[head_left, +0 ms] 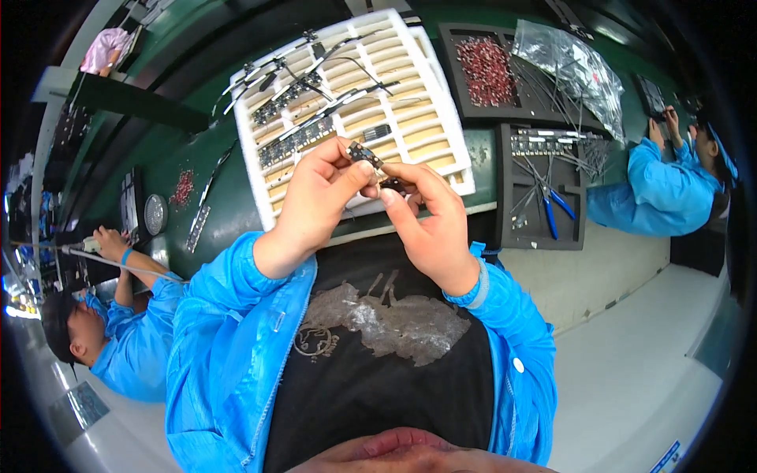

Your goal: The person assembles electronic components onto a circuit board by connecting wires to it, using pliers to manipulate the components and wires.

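Note:
Close in front of my chest, my left hand (315,197) pinches a small dark circuit board (364,155) between thumb and fingers. My right hand (432,229) is closed beside it, thumb and forefinger pressed on a small dark part (397,186). Whether that part is joined to the board, I cannot tell, as my fingers cover it. Both hands are over the near edge of a white foam tray (451,118). Its slots hold several narrow circuit boards (298,142) and black cables (347,101).
Right of the foam tray, a black tray (505,229) holds blue-handled pliers (550,213) and thin grey strips. Beyond it lie small red parts (485,71) and a clear plastic bag (572,67). Co-workers in blue jackets sit left (134,347) and right (658,193).

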### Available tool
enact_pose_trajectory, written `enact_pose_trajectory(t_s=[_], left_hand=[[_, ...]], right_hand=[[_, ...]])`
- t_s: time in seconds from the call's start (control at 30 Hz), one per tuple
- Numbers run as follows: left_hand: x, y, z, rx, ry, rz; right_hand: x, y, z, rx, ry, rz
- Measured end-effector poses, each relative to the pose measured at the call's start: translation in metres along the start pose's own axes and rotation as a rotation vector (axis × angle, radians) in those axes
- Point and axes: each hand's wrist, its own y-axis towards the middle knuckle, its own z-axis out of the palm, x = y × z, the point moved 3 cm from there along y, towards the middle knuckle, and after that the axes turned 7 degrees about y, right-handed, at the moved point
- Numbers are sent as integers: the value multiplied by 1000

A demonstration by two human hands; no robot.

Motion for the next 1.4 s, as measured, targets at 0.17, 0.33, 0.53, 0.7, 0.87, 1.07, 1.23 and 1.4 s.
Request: enact_pose_trajectory(t_s=[0.17, 0.33, 0.53, 0.7, 0.87, 1.07, 1.23, 1.4], left_hand=[[-52, 30, -32, 128, 276, -73], [-112, 104, -78, 200, 823, 106], [-147, 261, -113, 252, 1601, 454], [-90, 369, -134, 389, 1933, 532], [-22, 455, -183, 435, 1640, 223], [-23, 454, -144, 284, 2270, 578], [-41, 428, -147, 142, 2181, 682], [-71, 349, -72, 222, 1498, 685]], right_hand=[[-18, -2, -18, 4, 44, -33], [-32, -11, -34, -1, 63, -22], [-36, -26, -47, -50, 35, 131], [-36, -36, -55, -141, -5, 189], [-35, -38, -59, -253, -27, 182], [-25, -59, -90, -471, -144, 83], [-33, -114, -124, -808, -221, 103], [-23, -127, -155, -857, -467, 42]])
